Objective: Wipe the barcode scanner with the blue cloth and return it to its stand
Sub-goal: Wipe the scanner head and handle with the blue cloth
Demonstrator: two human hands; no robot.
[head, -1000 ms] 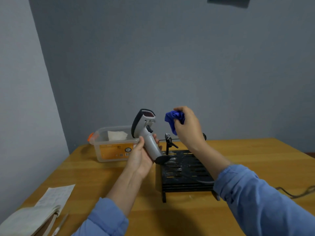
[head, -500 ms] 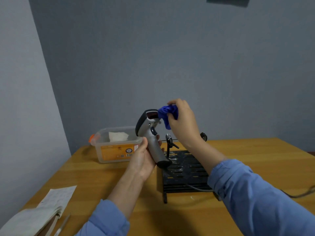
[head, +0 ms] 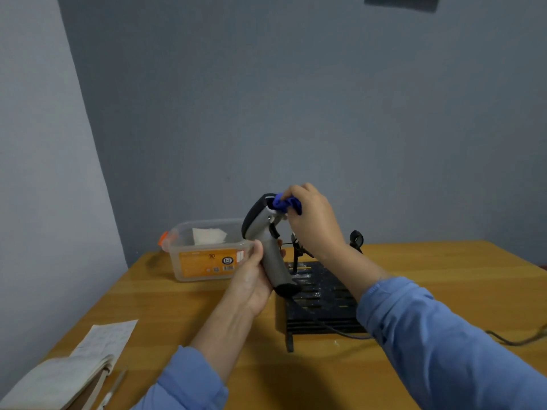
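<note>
Now pressed to the scanner (head: 268,241) window, blue cloth (head: 285,203) stays pinched in right-hand fingers (head: 296,193); left hand (head: 251,279) grips handle.

There was one barcode scanner (head: 266,241), one blue cloth (head: 285,204) and one black stand (head: 322,300). One clear tub (head: 207,253) sat on the bench (head: 444,276). Two hands showed.

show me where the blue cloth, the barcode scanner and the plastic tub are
blue cloth (head: 284,204), head view, on the bunched fabric at the scanner's front.
barcode scanner (head: 273,263), head view, on the grey handle.
plastic tub (head: 207,263), head view, on its orange front label.
</note>
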